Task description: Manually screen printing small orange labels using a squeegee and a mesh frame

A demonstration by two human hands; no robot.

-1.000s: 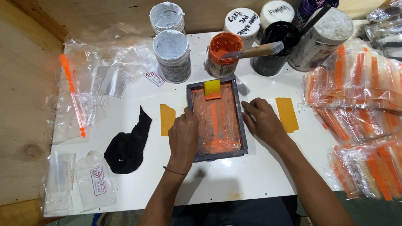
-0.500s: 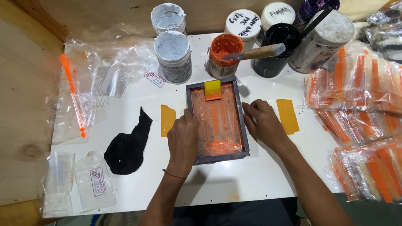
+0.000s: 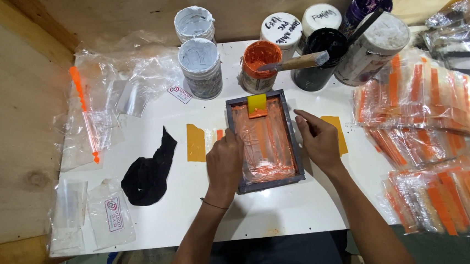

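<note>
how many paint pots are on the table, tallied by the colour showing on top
White or grey tops: 5
Orange, open: 1
Black, open: 1
Purple: 1
Total: 8

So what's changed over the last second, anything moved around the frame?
Hardly anything. The left hand rests on the left edge of the dark printing frame and the right hand on its right edge, as before. The frame, the yellow squeegee and the orange paint jar have not visibly shifted.
</note>
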